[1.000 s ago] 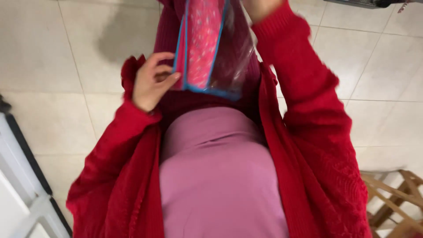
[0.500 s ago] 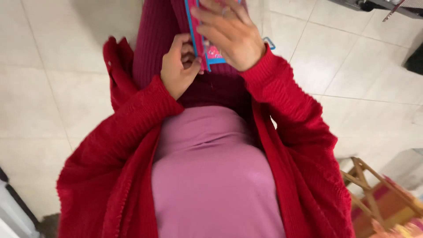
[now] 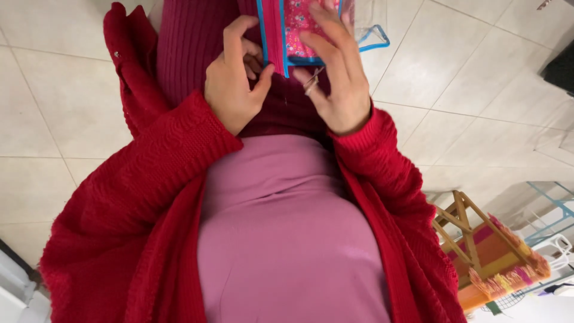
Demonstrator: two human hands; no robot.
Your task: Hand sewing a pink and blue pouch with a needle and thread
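Left hand (image 3: 232,81): your fingers (image 3: 234,37) curl in toward the palm, and the thumb tip presses against the blue edge of the pouch (image 3: 311,30), pinching it at its lower left corner.
Right hand (image 3: 335,78): your fingers (image 3: 327,27) lie long and slightly spread over the front of the pouch, their tips near the top of the view; the thumb comes in from below toward the same blue edge.
Pouch: clear plastic with a blue zip border, held upright between both hands, just past your left fingertips and under your right ones. Its top runs out of view.
Cloth (image 3: 299,24): pink, flower-printed, inside the pouch, showing between your right fingers and the blue border.
Small thing at the right fingers: something thin and pale sits at the base of your right fingers, close to the pouch's lower edge; too small to tell what it is.
Sleeves (image 3: 179,149): red knit, reaching to both wrists, below the fingers.
Top (image 3: 281,239): pink, filling the middle of the view beneath both hands.
Floor (image 3: 54,90): pale tiles, to either side of the hands.
Wooden frame (image 3: 472,239): well off to the right of your right fingers, low in the view, with striped orange and pink fringed cloth on it.
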